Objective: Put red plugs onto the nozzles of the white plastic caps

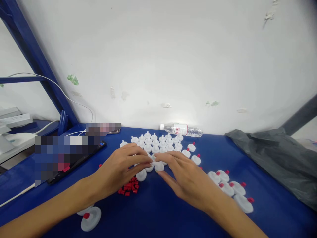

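1. Bright light here, spreading evenly across the pale wall [148, 59]!
2. And there's glare, a hot patch just above the clear bottle [183, 129].
3. The white discs [155, 149] are bleaching, detail fading.
4. Wide-angle distortion stretches the edges; the top-right corner darkens.
5. Blocky pixelation smothers patches at left.

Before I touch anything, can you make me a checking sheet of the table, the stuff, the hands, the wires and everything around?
Surface: blue table.
Handled things: stemmed white discs grouped in the middle; loose red caps near the left hand; red-capped discs at right and lower left.
Clutter: clear bottle on its side; dark phone-like device at left; grey plastic sheet at right.
Hands: right hand holds one white disc; left hand pinches beside it, its grip hidden.
Cables: white cable by the blue frame; another white cable lower left.
Surroundings: white wall with peeled patches.
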`<action>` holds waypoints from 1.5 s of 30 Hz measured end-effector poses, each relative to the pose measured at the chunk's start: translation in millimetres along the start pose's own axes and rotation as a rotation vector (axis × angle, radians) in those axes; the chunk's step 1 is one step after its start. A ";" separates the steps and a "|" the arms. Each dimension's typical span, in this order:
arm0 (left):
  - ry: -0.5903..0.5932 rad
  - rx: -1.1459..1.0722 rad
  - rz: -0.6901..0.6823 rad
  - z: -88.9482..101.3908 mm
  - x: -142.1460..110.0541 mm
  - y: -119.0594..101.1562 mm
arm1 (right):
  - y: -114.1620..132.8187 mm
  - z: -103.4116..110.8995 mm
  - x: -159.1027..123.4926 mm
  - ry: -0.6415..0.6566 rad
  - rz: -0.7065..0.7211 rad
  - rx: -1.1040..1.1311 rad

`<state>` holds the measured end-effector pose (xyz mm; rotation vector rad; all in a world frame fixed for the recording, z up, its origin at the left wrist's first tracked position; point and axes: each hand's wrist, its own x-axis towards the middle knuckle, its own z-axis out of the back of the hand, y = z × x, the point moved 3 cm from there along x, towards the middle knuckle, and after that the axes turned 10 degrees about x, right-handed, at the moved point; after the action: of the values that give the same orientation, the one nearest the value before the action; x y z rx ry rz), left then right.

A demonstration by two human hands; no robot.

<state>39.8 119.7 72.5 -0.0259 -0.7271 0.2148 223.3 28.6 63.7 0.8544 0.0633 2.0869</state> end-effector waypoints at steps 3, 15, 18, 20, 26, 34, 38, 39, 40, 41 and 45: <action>0.026 0.009 0.010 1.1 -0.2 1.0 | 0.3 1.3 1.0 -0.017 0.005 -0.024; 0.112 0.084 -0.003 -3.9 -1.5 1.6 | 2.2 -3.3 -0.9 -0.059 -0.021 0.156; 0.139 0.050 -0.035 -3.6 -2.2 -1.2 | 5.1 -5.0 -0.8 -0.063 -0.001 0.139; 0.153 0.025 -0.033 -1.6 -2.5 -4.7 | 8.3 -5.4 -0.1 -0.079 0.044 0.128; 0.242 -0.004 0.020 -2.8 -4.7 -8.0 | 16.1 -6.8 1.7 -0.071 0.171 -0.066; 0.288 0.094 0.104 -0.9 0.2 7.8 | -14.4 14.8 0.5 0.081 -0.077 -0.198; 0.332 0.133 0.110 1.0 0.1 9.5 | -53.6 49.3 -7.8 -0.043 -0.390 -0.433; 0.348 0.142 0.100 -0.1 -0.7 9.2 | -63.3 56.3 -11.0 -0.047 -0.476 -0.488; 0.361 0.152 0.090 -1.5 -1.7 9.0 | -71.7 61.9 -14.2 -0.051 -0.537 -0.529; 0.373 0.162 0.080 -3.2 -2.7 9.0 | -79.2 65.9 -17.3 -0.048 -0.586 -0.560; 0.384 0.214 0.073 -7.2 -5.6 11.4 | -99.0 67.8 -28.9 0.029 -0.706 -0.601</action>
<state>38.4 130.1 62.3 0.1075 -0.3180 0.3455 344.3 52.9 66.4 0.3512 -0.2106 1.3326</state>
